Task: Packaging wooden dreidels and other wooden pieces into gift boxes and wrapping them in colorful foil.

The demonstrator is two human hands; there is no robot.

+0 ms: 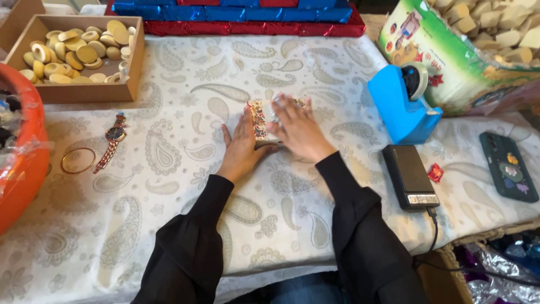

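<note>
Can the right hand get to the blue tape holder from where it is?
Probably yes. The right hand rests on the small wrapped box, and the blue tape holder stands just to its right with only bare cloth between them.

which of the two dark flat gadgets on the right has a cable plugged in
The black rectangular device nearer the hands, below the blue tape dispenser; a cable leaves its near end. The dark green phone farther right has none.

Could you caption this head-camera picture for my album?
Left hand and right hand press a small patterned box on a paisley tablecloth.
</note>
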